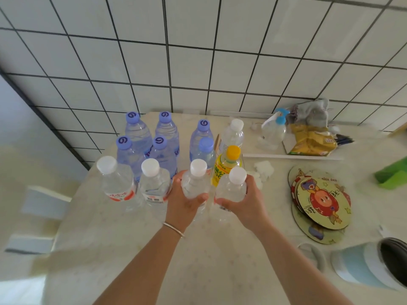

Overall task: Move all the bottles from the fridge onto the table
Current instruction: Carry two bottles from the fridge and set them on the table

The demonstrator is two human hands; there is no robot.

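Note:
Several bottles stand upright on the round pale table (132,249): blue-capped water bottles (141,133) at the back, two white-capped clear bottles (116,179) at the front left, a yellow-capped bottle (228,164) and a white-capped bottle (233,135) behind it. My left hand (182,203) grips a clear white-capped bottle (196,183). My right hand (244,203) grips a second clear white-capped bottle (232,188) right beside it. Both held bottles are upright at the front of the group; whether their bases touch the table is hidden.
A white tiled wall (198,62) rises behind the table. At the right lie round cartoon coasters (319,201), a spray bottle (275,128), a yellow snack bag (312,139), a green item (394,172) and a pale blue container (370,267). A crumpled tissue (263,169) sits near my right hand.

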